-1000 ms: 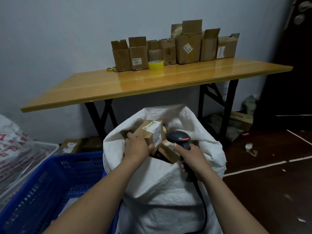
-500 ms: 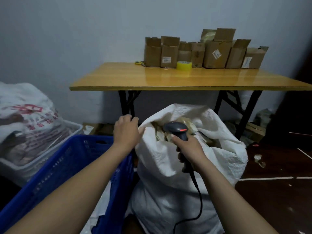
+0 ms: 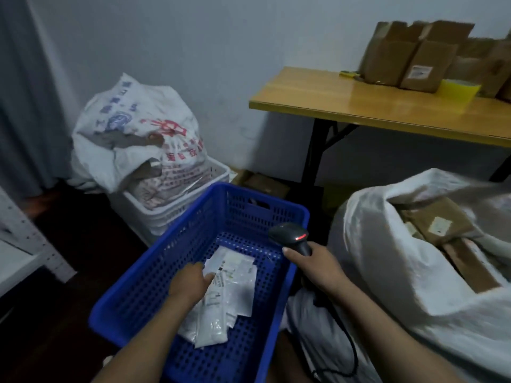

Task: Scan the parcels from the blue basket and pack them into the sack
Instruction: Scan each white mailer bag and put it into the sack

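Left hand [image 3: 190, 283] reaches down; right hand [image 3: 318, 268] grips scanner [image 3: 290, 234].

Table: we see a wooden-topped table [image 3: 359, 106] on black legs against the wall.
On the table: we find open cardboard boxes [image 3: 414, 59] at the back, with a yellow tape roll [image 3: 459, 89] just in front of them.
Floor: we see a dark floor [image 3: 69, 272].
On the floor: we make out the blue basket [image 3: 154, 286], a white crate [image 3: 177, 214] behind it, the sack [image 3: 387, 258] to the right, and flat cardboard [image 3: 260, 181] under the table.

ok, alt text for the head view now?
A person's left hand touches white parcels in a blue basket while the right hand holds a barcode scanner above it. An open white sack of cardboard parcels stands to the right.
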